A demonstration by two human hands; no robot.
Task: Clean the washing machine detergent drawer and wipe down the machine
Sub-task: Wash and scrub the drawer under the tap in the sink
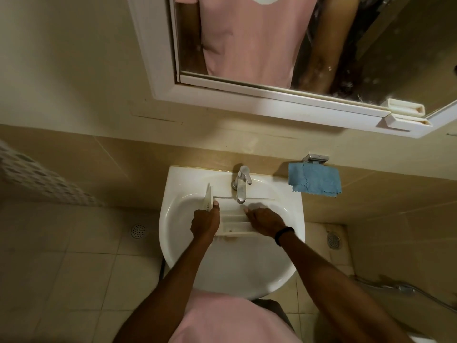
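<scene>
A white detergent drawer [235, 225] lies across the basin of a white sink [232, 268], under the chrome tap [241, 185]. My left hand [205, 222] grips the drawer's front panel at its left end, thumb on top. Inside the drawer's right part, my right hand [265, 221] rests with blurred fingertips; whether it holds anything cannot be seen. A black band sits on that wrist.
A blue cloth [315, 180] hangs from a metal holder on the wall right of the sink. A mirror cabinet [247, 78] hangs above. Floor drains [138, 230] sit left and right of the sink. A shower hose [405, 289] lies at lower right.
</scene>
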